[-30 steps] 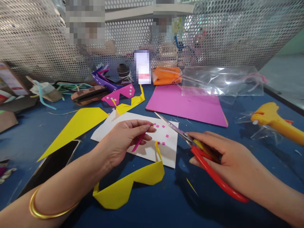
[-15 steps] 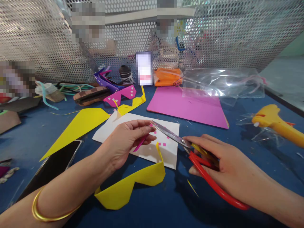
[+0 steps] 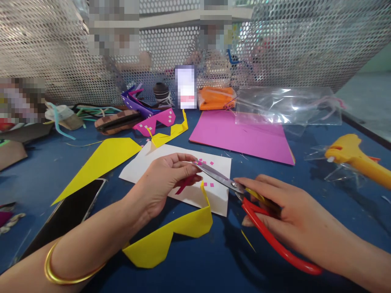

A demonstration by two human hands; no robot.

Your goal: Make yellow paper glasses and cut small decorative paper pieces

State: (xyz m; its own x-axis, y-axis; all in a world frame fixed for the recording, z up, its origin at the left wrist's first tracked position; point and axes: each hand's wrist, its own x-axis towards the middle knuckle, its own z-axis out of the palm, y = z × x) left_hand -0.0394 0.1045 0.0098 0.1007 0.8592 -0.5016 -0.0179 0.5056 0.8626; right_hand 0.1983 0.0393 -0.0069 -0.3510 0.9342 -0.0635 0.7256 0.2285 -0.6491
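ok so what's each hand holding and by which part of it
The right hand grips the scissors by the handles. The left hand pinches a pink strip above its dangling end.

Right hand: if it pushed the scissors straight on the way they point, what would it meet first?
Most likely the left hand, which pinches the pink strip right by the tips of the scissors; exact depth is unclear.

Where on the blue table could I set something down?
Bare tabletop shows between the glue gun and the right hand, and nearest you, right of the front yellow paper glasses, apart from a yellow sliver. The back left is crowded: brown pouch, pink glasses, purple paper.
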